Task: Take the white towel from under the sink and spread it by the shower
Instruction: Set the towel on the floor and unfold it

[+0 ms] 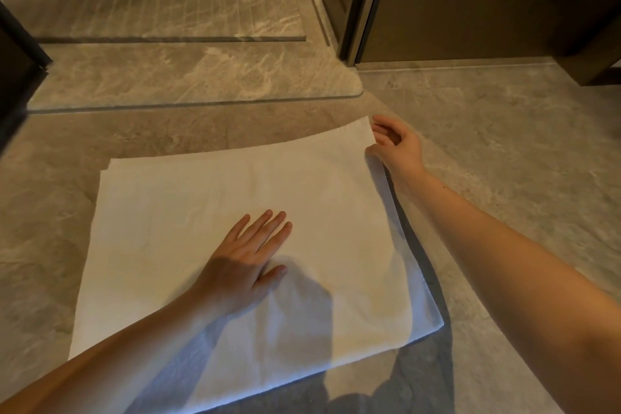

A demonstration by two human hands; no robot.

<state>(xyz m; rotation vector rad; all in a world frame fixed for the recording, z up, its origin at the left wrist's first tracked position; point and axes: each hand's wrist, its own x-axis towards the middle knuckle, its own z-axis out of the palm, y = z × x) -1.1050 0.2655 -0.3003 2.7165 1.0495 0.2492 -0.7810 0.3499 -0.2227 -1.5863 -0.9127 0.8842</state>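
White towel (pixel 188 218) is lying flat on the floor (pixel 521 151), close to the floor's far edge, where the shower sill (pixel 188 77) is running across. The towel's far side is sitting roughly parallel to that sill, with a strip of bare stone showing between them.

The left hand (pixel 245 262) is resting open on the middle of the towel, palm down and fingers straight, pinning the cloth. The right hand (pixel 396 144) is pinching the towel's far right corner between thumb and curled fingers. That corner appears slightly raised.

Judgement: the fetching is done, and the spreading step is in hand and nearing its close. Doubled edges are showing at the far left corner and along the right side, so the towel appears to be lying in at least two layers. Whether a further unfolding is wanted cannot be told.

The next move, as judged, is calling for the right hand to draw its corner outward, square it to the sill and lay it down. The left hand should be holding the cloth against sliding on the smooth stone. Faint creases beside the left hand then need smoothing.
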